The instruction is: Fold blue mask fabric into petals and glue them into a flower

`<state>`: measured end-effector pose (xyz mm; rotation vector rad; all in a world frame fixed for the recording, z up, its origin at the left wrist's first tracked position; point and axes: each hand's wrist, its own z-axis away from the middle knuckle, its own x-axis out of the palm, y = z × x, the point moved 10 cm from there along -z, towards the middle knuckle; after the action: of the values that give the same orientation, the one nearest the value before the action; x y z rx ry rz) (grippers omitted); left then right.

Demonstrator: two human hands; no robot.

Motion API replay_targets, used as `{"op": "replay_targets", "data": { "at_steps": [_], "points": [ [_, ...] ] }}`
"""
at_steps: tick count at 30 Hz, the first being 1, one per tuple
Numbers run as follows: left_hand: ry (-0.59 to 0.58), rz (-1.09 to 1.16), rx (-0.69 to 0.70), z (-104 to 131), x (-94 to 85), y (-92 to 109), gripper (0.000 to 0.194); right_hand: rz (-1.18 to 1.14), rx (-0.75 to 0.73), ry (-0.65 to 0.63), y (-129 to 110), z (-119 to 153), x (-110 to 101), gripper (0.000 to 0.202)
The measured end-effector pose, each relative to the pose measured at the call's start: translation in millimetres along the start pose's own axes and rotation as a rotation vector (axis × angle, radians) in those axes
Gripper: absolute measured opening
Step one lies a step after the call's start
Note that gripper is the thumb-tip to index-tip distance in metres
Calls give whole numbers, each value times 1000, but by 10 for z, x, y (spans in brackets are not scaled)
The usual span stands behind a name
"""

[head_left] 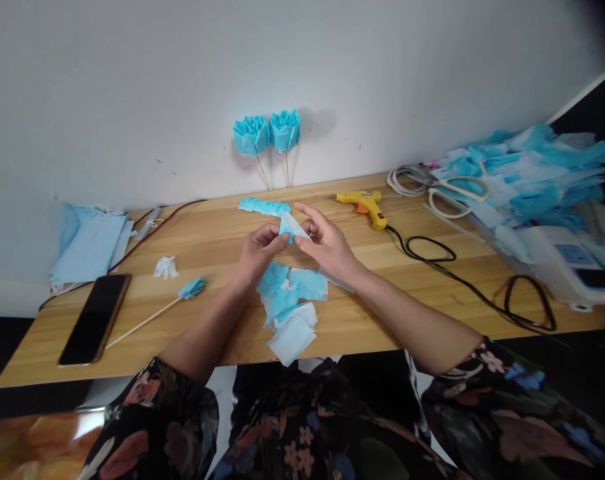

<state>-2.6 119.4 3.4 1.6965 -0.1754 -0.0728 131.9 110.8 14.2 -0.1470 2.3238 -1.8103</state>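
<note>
Fabric piece (pixel 291 228), thin, blue-and-white: light, limp, I'd guess; edge-pinch best. Left hand (pixel 260 249) nips it at eight o'clock, right hand (pixel 331 245) at four.

Phone (pixel 95 321) left of scraps (pixel 281 304), glue gun (pixel 365 200) right, 2 flowers (pixel 251 139) behind.

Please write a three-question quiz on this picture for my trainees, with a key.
1. True or false: the left hand and right hand both touch the folded blue-and-white fabric piece.
2. What lies between the black rectangular phone and the left forearm?
a) white-handled scissors
b) thin wooden stick tipped with blue fabric
c) pleated blue masks
3. Fill in: the yellow plastic glue gun lies on the ___ side of the hands.

Key: 1 true; 2 b; 3 right.
</note>
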Motion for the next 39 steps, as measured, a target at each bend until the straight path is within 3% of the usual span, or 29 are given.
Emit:
{"op": "replay_targets", "data": {
  "at_steps": [12,22,39],
  "points": [
    [65,-1,35,-10,-81,39,32,4,6,7,10,-8,-18,62],
    [87,-1,59,-29,-131,62,30,-117,41,-22,46,-22,-3,81],
    [85,18,49,-34,-138,47,31,-57,71,-10,93,-52,-42,66]
  ]
}}
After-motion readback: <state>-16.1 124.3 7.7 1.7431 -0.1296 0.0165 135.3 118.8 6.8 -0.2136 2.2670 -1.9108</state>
